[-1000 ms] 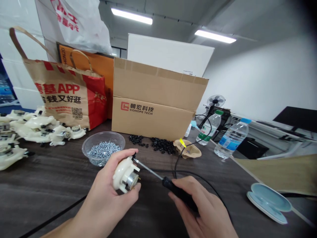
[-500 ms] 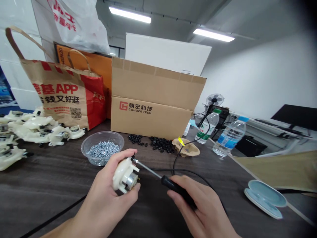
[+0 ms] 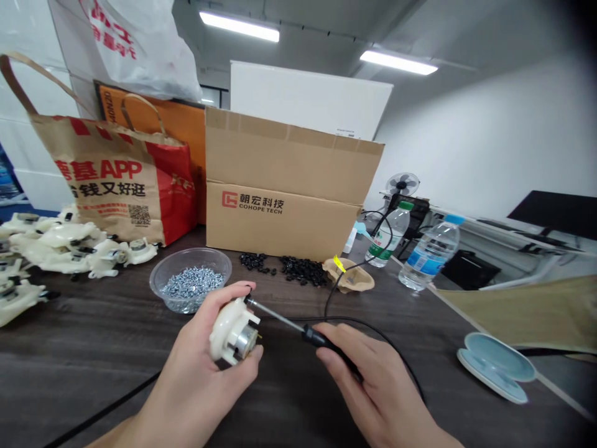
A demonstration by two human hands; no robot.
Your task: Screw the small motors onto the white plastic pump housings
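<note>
My left hand (image 3: 205,361) is closed around a cream plastic housing (image 3: 226,323) with a small silver motor (image 3: 246,341) set in it. A small black piece (image 3: 249,295) sits at the housing's top, by my left index fingertip. My right hand (image 3: 373,373) grips the black handle of a screwdriver (image 3: 317,338). Its metal shaft slants up to the left, and the tip meets the black piece or a screw there; the exact contact is too small to make out. Behind my left hand stands a clear plastic bowl (image 3: 156,287) of small silver screws (image 3: 193,286).
Similar cream housings (image 3: 65,242) are heaped at left. Small black parts (image 3: 303,270) lie before a cardboard box (image 3: 284,218), beside a brown pulp tray (image 3: 361,278). A black cable (image 3: 364,322) crosses the table. Two bottles (image 3: 429,255) and an open pale-blue case (image 3: 497,367) are at right.
The view has shifted slightly. My right hand has changed its hold on the screwdriver handle a little, while the tip stays at the top of the housing. My left hand keeps its grip.
</note>
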